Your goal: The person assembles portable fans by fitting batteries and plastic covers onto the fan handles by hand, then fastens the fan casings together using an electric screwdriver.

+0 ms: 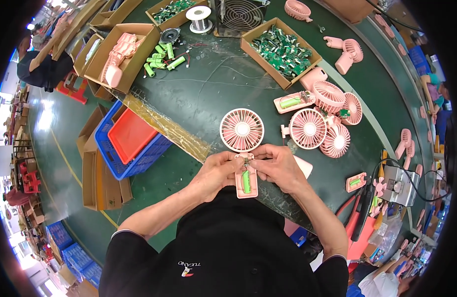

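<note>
A pink handheld fan (pixel 241 129) lies in front of me, its round grille pointing away and its opened handle (pixel 246 190) toward my body. Inside the handle a green cylindrical battery (pixel 246 181) and thin wires show. My left hand (pixel 216 173) is closed on the left side of the fan's neck, thumb and fingertips pinched there. From the other side my right hand (pixel 280 168) pinches the same neck area, close to a small part at the top of the handle. The fingertips hide most of that part. A pale pink cover (pixel 303 167) lies partly behind my right hand.
Several pink fans (pixel 308 128) cluster to the right. A cardboard box of green circuit boards (pixel 283 52), loose green batteries (pixel 161 58) and a solder spool (pixel 199 20) stand farther back. At left is a blue basket (pixel 120 171); at right, a metal device (pixel 403 185) with cables.
</note>
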Action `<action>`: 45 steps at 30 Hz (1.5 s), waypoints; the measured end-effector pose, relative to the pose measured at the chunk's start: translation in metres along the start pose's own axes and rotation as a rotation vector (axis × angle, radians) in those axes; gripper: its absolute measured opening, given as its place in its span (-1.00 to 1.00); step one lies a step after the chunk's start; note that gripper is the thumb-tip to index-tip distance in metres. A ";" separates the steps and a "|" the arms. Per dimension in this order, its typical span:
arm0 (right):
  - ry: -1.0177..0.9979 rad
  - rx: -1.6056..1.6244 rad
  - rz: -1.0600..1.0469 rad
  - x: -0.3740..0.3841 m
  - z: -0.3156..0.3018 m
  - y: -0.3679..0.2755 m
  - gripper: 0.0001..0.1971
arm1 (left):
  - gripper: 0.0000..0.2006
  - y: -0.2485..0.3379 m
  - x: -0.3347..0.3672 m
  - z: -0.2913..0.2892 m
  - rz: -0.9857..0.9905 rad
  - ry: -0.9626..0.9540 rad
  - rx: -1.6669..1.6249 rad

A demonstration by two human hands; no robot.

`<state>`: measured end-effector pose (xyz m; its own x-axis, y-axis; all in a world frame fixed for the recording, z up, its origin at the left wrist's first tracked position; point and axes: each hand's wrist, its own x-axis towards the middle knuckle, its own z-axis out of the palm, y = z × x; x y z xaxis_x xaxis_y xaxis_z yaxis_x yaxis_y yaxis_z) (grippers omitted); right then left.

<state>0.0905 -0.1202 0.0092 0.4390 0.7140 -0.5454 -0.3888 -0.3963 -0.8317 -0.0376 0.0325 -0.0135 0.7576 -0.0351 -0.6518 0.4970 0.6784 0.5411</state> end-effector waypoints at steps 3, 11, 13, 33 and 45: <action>-0.001 0.034 0.001 0.000 0.002 0.005 -0.78 | -0.72 -0.007 0.000 -0.004 0.087 0.041 0.076; -0.030 -0.043 -0.042 0.004 0.001 0.009 -0.81 | -0.71 -0.020 -0.003 0.006 0.303 0.141 0.139; -0.030 -0.058 -0.020 0.003 0.002 0.010 -0.82 | -0.72 -0.023 -0.001 0.004 0.348 0.166 0.194; 0.115 0.092 -0.118 -0.014 0.015 0.025 -0.85 | -0.71 0.007 -0.001 0.002 0.064 -0.033 0.329; 0.592 -0.690 -0.528 -0.058 -0.006 0.026 -0.70 | -0.74 0.009 -0.006 -0.001 0.039 0.003 0.158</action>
<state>0.0594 -0.1753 0.0184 0.8166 0.5693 0.0953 0.4314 -0.4923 -0.7560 -0.0378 0.0394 -0.0052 0.7761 -0.0087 -0.6305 0.5282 0.5553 0.6424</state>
